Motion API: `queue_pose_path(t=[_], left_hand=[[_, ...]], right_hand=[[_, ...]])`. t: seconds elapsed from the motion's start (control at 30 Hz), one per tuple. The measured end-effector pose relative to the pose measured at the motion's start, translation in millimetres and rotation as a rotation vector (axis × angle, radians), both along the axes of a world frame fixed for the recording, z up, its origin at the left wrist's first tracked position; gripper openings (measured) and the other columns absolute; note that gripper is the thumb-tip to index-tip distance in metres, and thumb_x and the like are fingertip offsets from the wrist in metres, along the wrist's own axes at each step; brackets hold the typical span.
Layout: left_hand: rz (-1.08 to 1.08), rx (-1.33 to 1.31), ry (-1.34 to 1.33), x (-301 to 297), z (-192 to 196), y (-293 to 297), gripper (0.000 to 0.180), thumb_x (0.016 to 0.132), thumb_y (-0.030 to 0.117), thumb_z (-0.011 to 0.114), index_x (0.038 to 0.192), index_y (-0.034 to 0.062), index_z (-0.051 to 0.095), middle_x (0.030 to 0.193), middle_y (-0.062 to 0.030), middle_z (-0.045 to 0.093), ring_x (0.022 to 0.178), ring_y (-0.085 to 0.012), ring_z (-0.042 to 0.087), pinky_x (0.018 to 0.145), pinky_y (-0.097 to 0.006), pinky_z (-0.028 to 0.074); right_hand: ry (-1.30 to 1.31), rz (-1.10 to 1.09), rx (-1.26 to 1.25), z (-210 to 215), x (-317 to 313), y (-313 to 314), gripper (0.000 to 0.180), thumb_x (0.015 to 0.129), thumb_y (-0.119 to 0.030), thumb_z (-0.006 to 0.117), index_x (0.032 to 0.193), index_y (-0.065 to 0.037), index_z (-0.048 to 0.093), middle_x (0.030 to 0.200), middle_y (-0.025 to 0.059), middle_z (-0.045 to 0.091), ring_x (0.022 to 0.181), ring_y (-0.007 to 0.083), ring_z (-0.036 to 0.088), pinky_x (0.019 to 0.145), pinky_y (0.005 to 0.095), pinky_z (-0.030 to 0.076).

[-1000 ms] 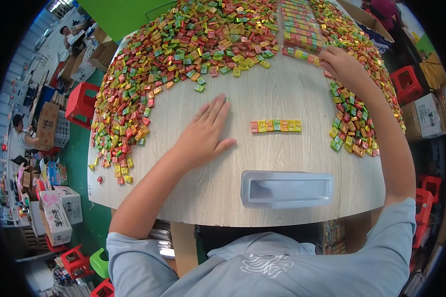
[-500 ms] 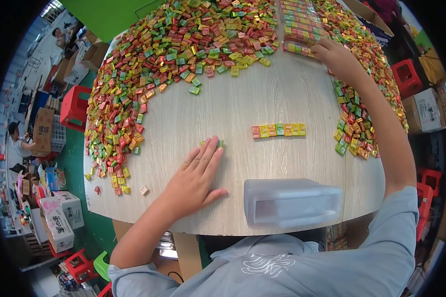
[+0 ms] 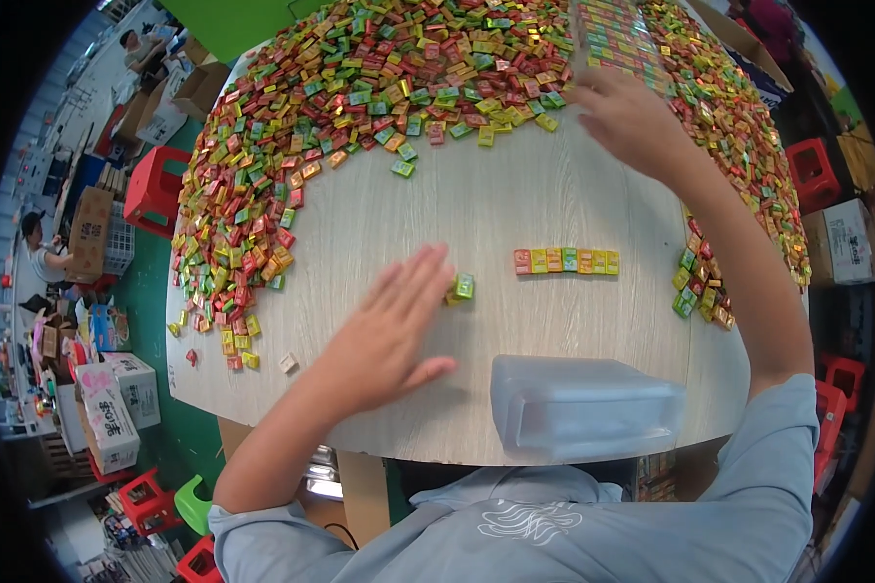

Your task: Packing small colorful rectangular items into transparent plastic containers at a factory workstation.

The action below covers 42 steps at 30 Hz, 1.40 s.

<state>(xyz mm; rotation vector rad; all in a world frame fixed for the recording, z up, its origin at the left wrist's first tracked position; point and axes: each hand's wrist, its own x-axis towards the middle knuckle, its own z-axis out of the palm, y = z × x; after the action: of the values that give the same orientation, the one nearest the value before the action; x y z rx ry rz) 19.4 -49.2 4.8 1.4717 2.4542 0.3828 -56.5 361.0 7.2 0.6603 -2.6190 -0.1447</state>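
My left hand (image 3: 384, 325) lies low over the table with its fingers stretched out and thumb apart, slightly blurred. Just right of its fingertips sits a small group of green and yellow wrapped candies (image 3: 464, 288). A short straight row of wrapped candies (image 3: 567, 261) in red, yellow, orange and green lies to the right of that. Farther away, my right hand (image 3: 627, 121) reaches to the near left corner of a clear case (image 3: 580, 39) holding neat rows of candies. Its fingers look bent and apart, with no held thing visible; the hand hides the case's near edge.
A translucent plastic box (image 3: 588, 403) lies at the near table edge. Loose candies (image 3: 379, 73) heap along the far, left and right sides of the table (image 3: 408, 209). Red stools (image 3: 156, 189) and cartons (image 3: 107, 413) stand around; other people are at the far left.
My right hand has moved left along the near edge of the clear case. My left hand has uncovered the green and yellow candies. The whole view has shifted slightly.
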Motion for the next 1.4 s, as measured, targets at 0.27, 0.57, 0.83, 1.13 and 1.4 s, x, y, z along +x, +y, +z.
queue_pose_path(t=[0.27,0.57,0.83,1.13,1.4], left_hand=[[0.279,0.228,0.405,-131,-25,31,0.059,0.101,0.035,0.062,0.148,0.0002,0.051,0.148,-0.0202,0.055,0.140,-0.0378,0.048,0.118,-0.050,0.037],[0.245,0.213,0.511,-113,-25,-5,0.040,0.101,0.032,0.062,0.129,0.0043,0.066,0.128,-0.0132,0.065,0.126,-0.0345,0.056,0.108,-0.049,0.042],[0.334,0.255,0.080,-16,-11,-43,0.035,0.097,0.022,0.066,0.126,0.0028,0.065,0.120,-0.0153,0.061,0.117,-0.0347,0.058,0.105,-0.046,0.043],[0.253,0.309,0.068,12,-17,-12,0.040,0.093,0.021,0.069,0.127,-0.0001,0.063,0.120,-0.0159,0.059,0.117,-0.0346,0.058,0.104,-0.045,0.045],[0.261,0.326,0.094,12,-17,-11,0.044,0.093,0.019,0.071,0.132,0.0013,0.059,0.120,-0.0162,0.059,0.113,-0.0361,0.059,0.101,-0.046,0.047]], right_hand=[[-0.109,0.300,0.043,-25,-42,-129,0.036,0.090,-0.014,0.067,0.124,-0.003,0.070,0.126,0.0070,0.068,0.123,0.0268,0.061,0.107,0.0426,0.047],[-0.339,0.330,-0.036,-8,14,-127,0.023,0.090,-0.011,0.067,0.112,-0.004,0.070,0.118,0.0094,0.068,0.114,0.0299,0.063,0.102,0.0432,0.051],[-0.608,0.438,-0.186,11,81,-124,0.018,0.091,-0.009,0.070,0.109,-0.007,0.070,0.109,0.0074,0.070,0.103,0.0304,0.064,0.096,0.0421,0.051],[-0.691,0.372,-0.356,5,92,-131,0.018,0.093,-0.006,0.068,0.111,-0.005,0.069,0.108,0.0109,0.070,0.103,0.0331,0.066,0.090,0.0434,0.054],[-0.569,0.400,-0.247,9,90,-136,0.023,0.090,-0.013,0.075,0.111,-0.007,0.069,0.102,0.0112,0.066,0.100,0.0343,0.065,0.088,0.0442,0.053]])
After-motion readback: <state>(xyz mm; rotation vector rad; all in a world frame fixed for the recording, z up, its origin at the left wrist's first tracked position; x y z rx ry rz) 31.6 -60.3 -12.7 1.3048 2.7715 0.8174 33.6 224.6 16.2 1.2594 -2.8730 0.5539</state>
